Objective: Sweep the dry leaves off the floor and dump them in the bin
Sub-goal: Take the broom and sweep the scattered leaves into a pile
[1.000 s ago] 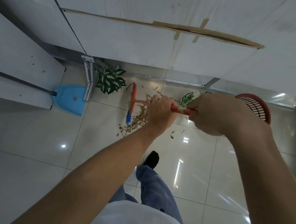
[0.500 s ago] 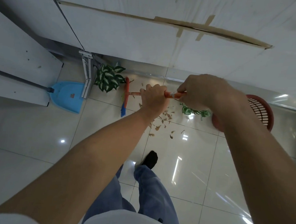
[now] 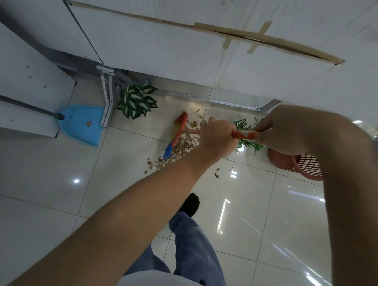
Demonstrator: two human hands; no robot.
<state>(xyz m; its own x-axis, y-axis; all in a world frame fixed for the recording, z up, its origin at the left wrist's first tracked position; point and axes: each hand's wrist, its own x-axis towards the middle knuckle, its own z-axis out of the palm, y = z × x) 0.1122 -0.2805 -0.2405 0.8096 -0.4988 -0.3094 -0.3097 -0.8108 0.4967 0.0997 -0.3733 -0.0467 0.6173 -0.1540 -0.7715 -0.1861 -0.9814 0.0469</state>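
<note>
1. The leaves (image 3: 184,143) lie in a loose heap on the floor (image 3: 48,178), touching the right side of the broom (image 3: 177,135) head. A few strays (image 3: 217,174) sit apart, nearer the person.
2. Half a second ago the broom head stood off by the left plant (image 3: 137,102), clear of the leaves, which lay scattered below the hands. Now it is against the heap again, as it was a second ago.
3. That reads as one back-and-forth stroke. My judgement is that gathering is still under way, with the strays yet to be drawn in and no scooping begun.
4. The left hand (image 3: 217,138) grips the handle lower down, fingers wrapped fully round it and pressed together.
5. The right hand (image 3: 279,130) holds the upper end. Its fingers curl onto the handle, though the back of the hand hides most of them. A short stretch of orange handle shows between the two hands.
6. The dustpan (image 3: 80,125) rests flat on the floor well to the left, past the plant, untouched and carrying only a small brown scrap.
7. The bin (image 3: 304,165) stands to the right, partly behind the right arm, with a second plant (image 3: 247,143) between it and the heap. Its inside cannot be made out.
</note>
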